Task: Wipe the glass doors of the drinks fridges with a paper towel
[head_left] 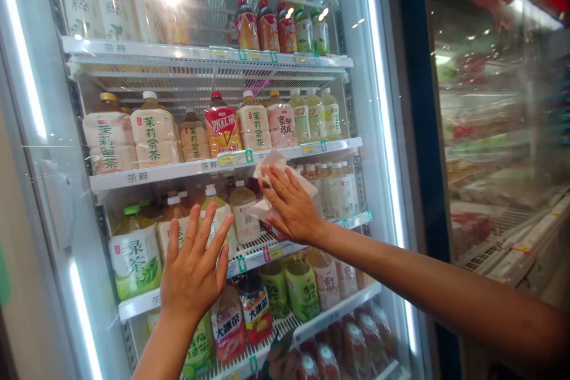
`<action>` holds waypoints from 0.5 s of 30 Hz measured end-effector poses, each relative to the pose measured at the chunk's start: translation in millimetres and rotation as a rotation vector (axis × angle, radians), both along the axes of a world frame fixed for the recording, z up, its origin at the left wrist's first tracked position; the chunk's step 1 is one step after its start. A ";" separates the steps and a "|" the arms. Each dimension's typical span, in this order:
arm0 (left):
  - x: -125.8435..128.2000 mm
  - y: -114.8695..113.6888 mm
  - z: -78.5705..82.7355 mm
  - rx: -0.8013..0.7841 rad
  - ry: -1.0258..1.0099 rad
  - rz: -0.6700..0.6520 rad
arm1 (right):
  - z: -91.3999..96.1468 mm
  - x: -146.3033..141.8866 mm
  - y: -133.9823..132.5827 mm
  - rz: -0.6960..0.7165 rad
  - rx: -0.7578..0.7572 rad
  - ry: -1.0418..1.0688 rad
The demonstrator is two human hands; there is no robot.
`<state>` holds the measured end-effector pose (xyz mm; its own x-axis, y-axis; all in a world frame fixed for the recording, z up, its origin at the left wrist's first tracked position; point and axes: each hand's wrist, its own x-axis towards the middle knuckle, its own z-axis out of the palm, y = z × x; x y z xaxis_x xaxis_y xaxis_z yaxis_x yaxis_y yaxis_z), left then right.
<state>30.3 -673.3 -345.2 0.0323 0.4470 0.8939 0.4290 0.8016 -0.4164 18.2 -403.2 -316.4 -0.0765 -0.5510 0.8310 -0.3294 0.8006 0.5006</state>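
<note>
Head view: large transparent glass cooler door (376, 190), plastic drink bottles on shelves behind it.
Green-capped bottle (133, 258): white-and-green label, large 绿茶.
White shelf-edge strip (154, 174): printed 茶粹.
White-capped bottle with a cream label (154, 133): 茉莉 at the top, 茶 at the bottom — the character between is blurred.
Left hand (193, 267): raised, fingers spread, palm toward the door; contact with the glass cannot be told.
Red-capped bottle (222, 130): red-and-yellow label, 冰红茶.
Dark-topped bottle (256, 312): 大冰茶, white lettering on black.
Right hand (291, 205): well apart from the left, fingers extended flat over the cloth.
Thin white wiping cloth (272, 160): between right hand and door — edges showing around the fingers, up and right of the left hand.
</note>
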 end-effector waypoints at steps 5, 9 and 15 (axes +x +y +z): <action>0.2 1.1 -0.3 0.004 0.003 0.013 | -10.6 6.0 -9.1 0.302 0.154 -0.012; 0.2 1.1 0.7 0.007 0.006 0.031 | 10.1 7.0 -18.6 0.368 -0.154 0.021; 1.1 12.1 -11.9 0.097 -0.022 0.084 | -43.2 5.6 -62.7 0.103 -0.378 0.024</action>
<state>31.3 -661.2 -357.1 -0.0220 0.3591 0.9330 0.3671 0.8710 -0.3266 23.8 -465.9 -359.7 -0.0145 -0.2093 0.9777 -0.4091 0.8935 0.1852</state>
